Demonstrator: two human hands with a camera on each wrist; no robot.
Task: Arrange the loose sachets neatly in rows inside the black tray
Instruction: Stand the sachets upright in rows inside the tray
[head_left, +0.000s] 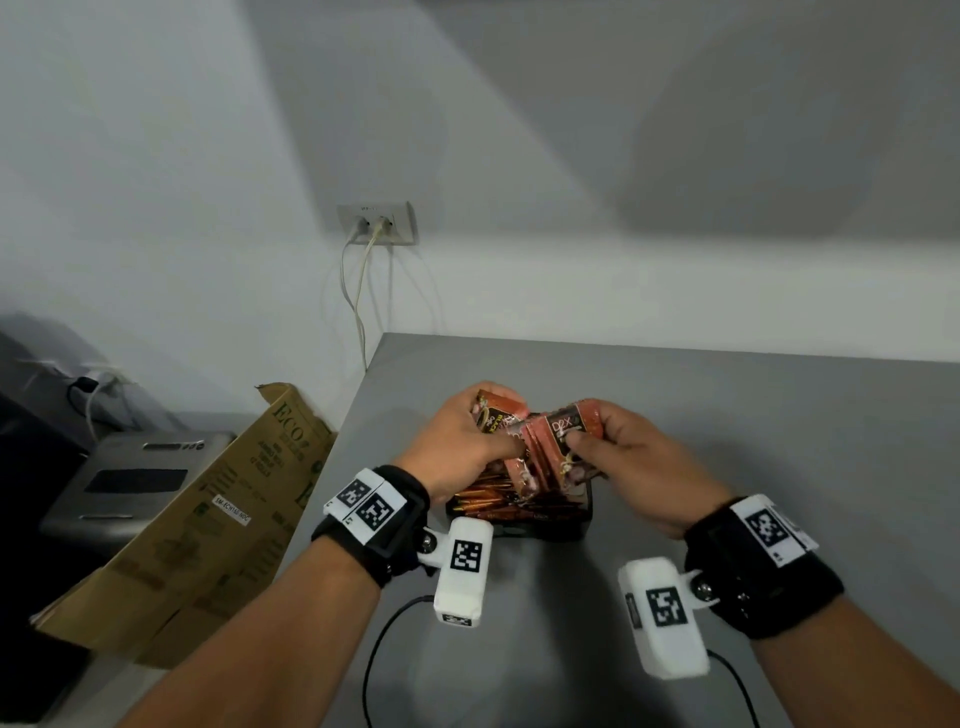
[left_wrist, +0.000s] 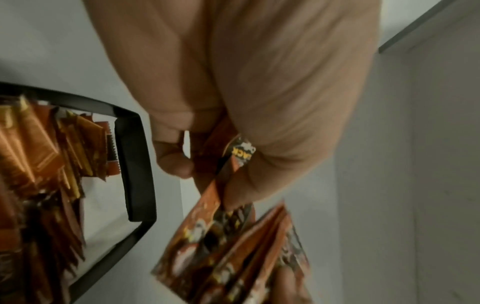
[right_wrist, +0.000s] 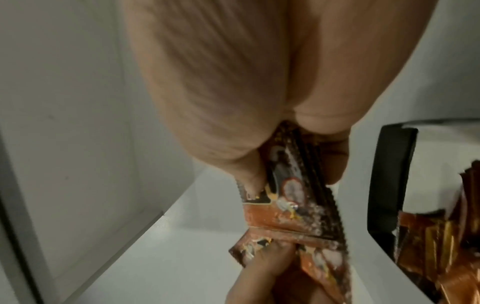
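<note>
Both hands hold orange-red sachets above the black tray (head_left: 584, 512). My left hand (head_left: 467, 441) grips a small bunch of sachets (head_left: 496, 413), pinched between thumb and fingers (left_wrist: 244, 185). My right hand (head_left: 610, 441) grips a fanned stack of sachets (head_left: 550, 452); in the right wrist view that stack (right_wrist: 288, 197) sits between thumb and fingers. The two bunches touch above the tray. Inside the tray lie several orange stick sachets (head_left: 488, 496), also seen in the left wrist view as orange sticks (left_wrist: 39, 148) within the tray rim (left_wrist: 135, 164).
The tray sits on a grey table (head_left: 727, 415) near its left edge. A cardboard box (head_left: 208, 519) leans beside the table at left, with a grey machine (head_left: 130, 478) behind it. A wall socket (head_left: 376, 223) with cables is on the back wall.
</note>
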